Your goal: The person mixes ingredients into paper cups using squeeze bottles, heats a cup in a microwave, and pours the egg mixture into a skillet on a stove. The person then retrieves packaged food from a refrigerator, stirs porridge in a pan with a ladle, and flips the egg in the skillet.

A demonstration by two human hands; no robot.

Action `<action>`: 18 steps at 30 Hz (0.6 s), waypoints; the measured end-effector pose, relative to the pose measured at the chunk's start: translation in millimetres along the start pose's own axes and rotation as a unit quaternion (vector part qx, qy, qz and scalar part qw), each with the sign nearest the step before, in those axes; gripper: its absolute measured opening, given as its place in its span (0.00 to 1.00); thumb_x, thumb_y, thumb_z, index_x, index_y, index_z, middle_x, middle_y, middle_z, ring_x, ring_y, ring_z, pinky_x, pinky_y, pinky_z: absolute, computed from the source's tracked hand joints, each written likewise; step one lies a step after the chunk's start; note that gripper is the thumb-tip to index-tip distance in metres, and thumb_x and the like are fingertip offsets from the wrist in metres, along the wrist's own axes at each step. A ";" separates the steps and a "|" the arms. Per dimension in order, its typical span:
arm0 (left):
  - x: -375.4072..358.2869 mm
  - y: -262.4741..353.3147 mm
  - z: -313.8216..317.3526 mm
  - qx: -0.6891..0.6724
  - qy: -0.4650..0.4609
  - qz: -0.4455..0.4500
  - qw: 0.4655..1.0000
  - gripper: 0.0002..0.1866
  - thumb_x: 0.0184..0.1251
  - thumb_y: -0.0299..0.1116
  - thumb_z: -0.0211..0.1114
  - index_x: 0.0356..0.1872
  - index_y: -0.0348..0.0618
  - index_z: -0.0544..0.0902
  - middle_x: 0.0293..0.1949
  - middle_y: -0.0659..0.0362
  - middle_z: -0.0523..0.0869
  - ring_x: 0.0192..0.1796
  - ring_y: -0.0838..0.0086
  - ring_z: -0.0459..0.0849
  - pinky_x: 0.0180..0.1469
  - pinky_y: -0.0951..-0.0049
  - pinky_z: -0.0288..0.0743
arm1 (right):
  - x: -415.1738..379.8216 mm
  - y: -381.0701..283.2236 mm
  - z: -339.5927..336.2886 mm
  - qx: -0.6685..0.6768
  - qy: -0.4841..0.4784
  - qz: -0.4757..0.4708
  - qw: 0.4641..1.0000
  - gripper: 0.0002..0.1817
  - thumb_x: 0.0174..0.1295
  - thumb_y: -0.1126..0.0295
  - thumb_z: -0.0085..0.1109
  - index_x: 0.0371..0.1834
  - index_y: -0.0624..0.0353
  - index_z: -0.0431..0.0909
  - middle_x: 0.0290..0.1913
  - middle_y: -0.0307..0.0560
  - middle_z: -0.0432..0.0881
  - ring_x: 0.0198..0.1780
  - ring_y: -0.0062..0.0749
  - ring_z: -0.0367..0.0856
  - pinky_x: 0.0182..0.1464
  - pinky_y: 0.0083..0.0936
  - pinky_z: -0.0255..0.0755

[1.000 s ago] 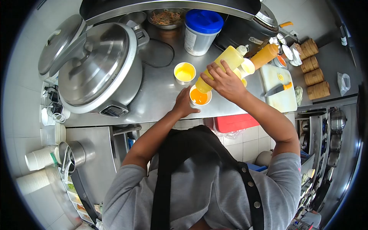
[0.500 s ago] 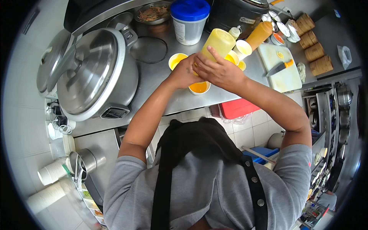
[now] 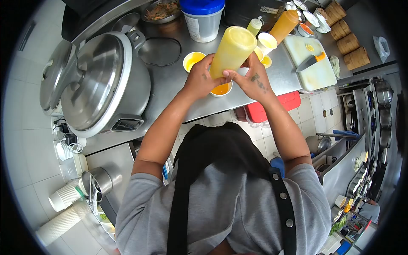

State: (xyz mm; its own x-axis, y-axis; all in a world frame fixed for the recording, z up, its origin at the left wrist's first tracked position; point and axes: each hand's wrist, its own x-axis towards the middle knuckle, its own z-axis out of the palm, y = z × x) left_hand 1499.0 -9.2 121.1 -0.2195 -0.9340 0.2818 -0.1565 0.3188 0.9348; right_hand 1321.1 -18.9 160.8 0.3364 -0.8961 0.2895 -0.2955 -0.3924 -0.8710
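A yellow squeeze bottle (image 3: 234,47) is upside down, its base toward the camera. My left hand (image 3: 199,80) is closed around its left side. On the other side my right hand (image 3: 256,81) grips it, thumb across the front near the left thumb. The bottle's nozzle end is hidden behind my hands. Just below them sits a small white bowl of orange liquid (image 3: 221,89). Another bowl of yellow liquid (image 3: 194,60) stands by my left hand. Beyond my right hand are a white cup (image 3: 267,42) and more small bowls, partly covered.
A large steel cooker (image 3: 100,80) fills the left of the counter. At the back stand a blue-lidded tub (image 3: 202,23), a small squeeze bottle (image 3: 255,25) and an orange sauce bottle (image 3: 284,26). A knife (image 3: 310,62) lies on the white cutting board (image 3: 316,78) at right.
My right hand has moved from across the front of the bottle to its right side, its fingers now around it. The bottle stands more upright in view, and the camera view has shifted slightly.
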 end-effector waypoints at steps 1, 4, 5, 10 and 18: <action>1.3 1.7 -0.3 0.012 0.005 0.008 1.000 0.30 0.49 0.33 0.78 0.54 0.37 0.75 0.46 0.58 0.84 0.49 0.75 0.81 0.55 0.73 0.72 | 1.0 -3.0 -1.2 0.005 0.000 -0.010 1.000 0.31 0.52 0.66 0.70 0.58 0.64 0.67 0.50 0.51 0.80 0.54 0.35 0.77 0.55 0.31 0.69; 5.1 14.9 -1.6 0.015 0.016 0.018 1.000 0.27 0.49 0.33 0.78 0.50 0.37 0.77 0.43 0.59 0.85 0.46 0.77 0.82 0.52 0.74 0.73 | 2.1 -14.0 -3.5 -0.008 0.010 -0.018 1.000 0.30 0.52 0.67 0.71 0.56 0.64 0.68 0.49 0.51 0.80 0.51 0.36 0.79 0.53 0.31 0.72; 5.7 17.4 -1.8 0.012 0.017 0.019 1.000 0.25 0.49 0.33 0.78 0.49 0.37 0.78 0.42 0.59 0.85 0.45 0.77 0.82 0.51 0.74 0.73 | 2.1 -15.6 -2.9 -0.010 0.017 -0.030 0.999 0.30 0.52 0.68 0.71 0.56 0.64 0.68 0.49 0.52 0.80 0.51 0.36 0.80 0.53 0.31 0.72; 4.8 13.2 -0.4 -0.022 0.027 0.022 0.999 0.23 0.51 0.33 0.77 0.47 0.37 0.79 0.41 0.60 0.85 0.43 0.79 0.82 0.48 0.75 0.74 | 0.6 -20.4 -1.0 -0.019 0.036 -0.044 0.998 0.28 0.51 0.69 0.71 0.53 0.65 0.70 0.46 0.51 0.82 0.49 0.36 0.81 0.54 0.32 0.73; 1.1 25.4 -4.7 0.002 0.036 0.024 0.999 0.21 0.51 0.33 0.77 0.45 0.39 0.79 0.39 0.60 0.86 0.42 0.78 0.82 0.47 0.75 0.75 | -3.0 -33.5 -1.3 -0.006 0.052 -0.057 0.997 0.26 0.51 0.71 0.71 0.52 0.65 0.71 0.44 0.50 0.82 0.49 0.34 0.81 0.52 0.29 0.74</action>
State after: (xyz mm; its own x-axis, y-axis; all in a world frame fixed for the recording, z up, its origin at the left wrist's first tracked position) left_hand 1499.3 -2.8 146.1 -0.1575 -0.9268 0.3408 -0.1507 0.3637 0.9193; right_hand 1328.8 -3.4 189.6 0.2745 -0.8619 0.4263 -0.2714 -0.4948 -0.8255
